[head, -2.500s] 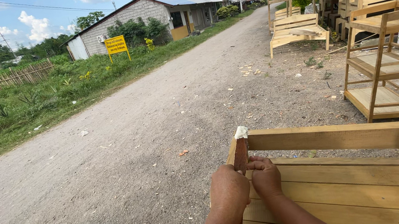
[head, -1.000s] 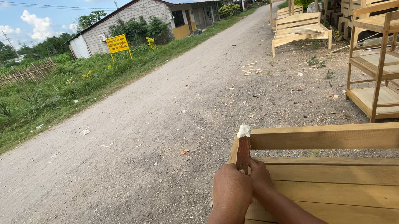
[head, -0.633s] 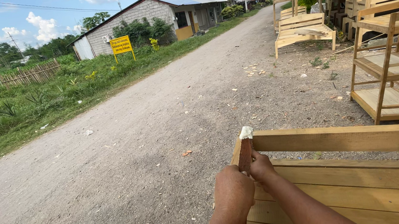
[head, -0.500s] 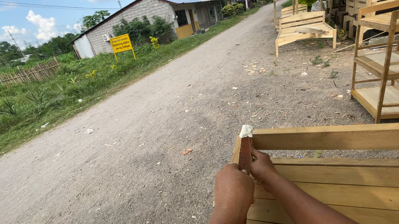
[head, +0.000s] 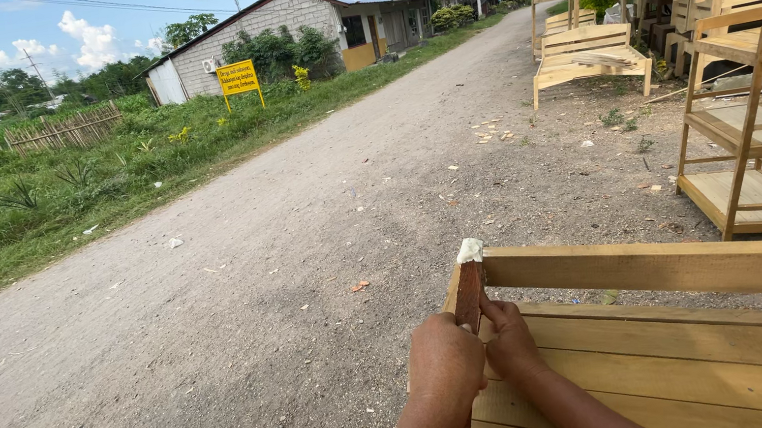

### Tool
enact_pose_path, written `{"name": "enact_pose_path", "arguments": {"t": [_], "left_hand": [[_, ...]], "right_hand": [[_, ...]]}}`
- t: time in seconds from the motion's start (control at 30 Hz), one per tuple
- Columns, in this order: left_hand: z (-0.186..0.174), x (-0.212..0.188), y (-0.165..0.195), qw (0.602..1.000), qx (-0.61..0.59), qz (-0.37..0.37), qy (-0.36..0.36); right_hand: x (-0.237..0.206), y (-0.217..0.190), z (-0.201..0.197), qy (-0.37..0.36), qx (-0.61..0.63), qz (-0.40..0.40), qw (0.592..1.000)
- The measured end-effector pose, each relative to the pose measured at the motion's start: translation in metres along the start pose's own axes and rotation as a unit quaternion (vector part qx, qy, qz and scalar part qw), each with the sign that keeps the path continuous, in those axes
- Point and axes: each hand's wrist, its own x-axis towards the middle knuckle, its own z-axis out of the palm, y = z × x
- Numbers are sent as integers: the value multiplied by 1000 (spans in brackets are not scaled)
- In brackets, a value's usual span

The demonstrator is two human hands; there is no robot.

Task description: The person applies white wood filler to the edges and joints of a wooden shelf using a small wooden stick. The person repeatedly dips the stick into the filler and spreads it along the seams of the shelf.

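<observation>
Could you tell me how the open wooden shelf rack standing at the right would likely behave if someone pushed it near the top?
The wooden shelf rack is tall on thin legs, so a push near the top would probably tip it rather than slide it. Its slatted, open frame suggests it is fairly light for its size. It stands on rough gravel ground, so its feet would likely catch.

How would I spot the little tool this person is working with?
Start at the pale wooden bench filling the lower right, and follow its top rail to the left end. There both hands, left hand and right hand, grip a flat reddish-brown blade standing upright. Unlike the bare yellow boards around it, it is dark and tipped with a white dab.
</observation>
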Motion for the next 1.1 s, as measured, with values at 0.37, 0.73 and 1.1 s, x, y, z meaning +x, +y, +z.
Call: {"name": "enact_pose_path", "arguments": {"t": [0.37,0.73,1.1], "left_hand": [[-6,-9,5,1000,7,-1,-4],[-7,-10,3,1000,-24,14,3],[-6,-5,3,1000,17,-10,-7]], "right_hand": [[25,-13,-4,-26,20,16,999],[19,-2,-27,30,-295,-106,949],[35,-17,-29,-78,235,157,956]]}}
